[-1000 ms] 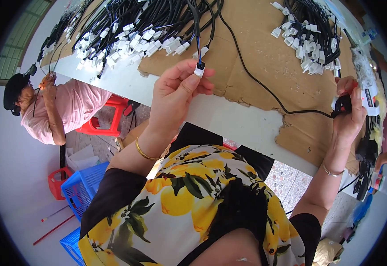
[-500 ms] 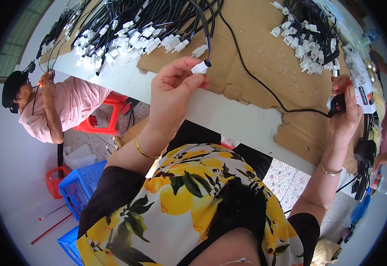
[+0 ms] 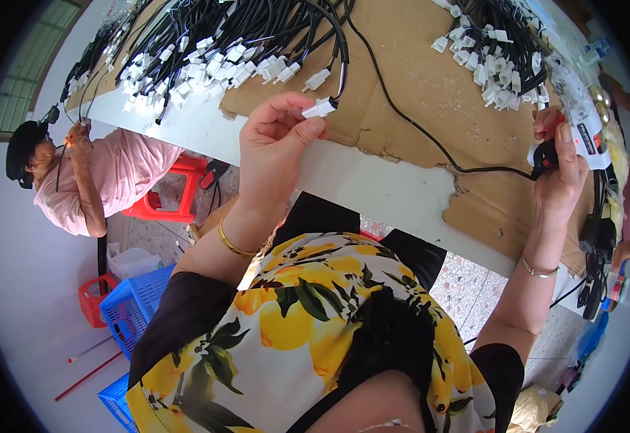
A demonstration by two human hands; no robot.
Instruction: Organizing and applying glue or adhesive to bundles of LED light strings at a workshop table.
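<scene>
My left hand pinches a small white plug connector at one end of a black cable. The cable runs right across a sheet of brown cardboard on the white table. My right hand grips the cable's other, thick black end near the table's right edge. Just beyond my left hand lies a large bundle of black cables with white connectors. A second such bundle lies beyond my right hand.
Another person in a pink top sits at the table's left end, handling cables. A red stool stands beside them. Blue crates and a small red basket are on the floor at my left. Black cables hang off the right edge.
My left hand has carried the white connector up and forward toward the cable bundle. My right hand has stayed at the right edge, holding the black end.
</scene>
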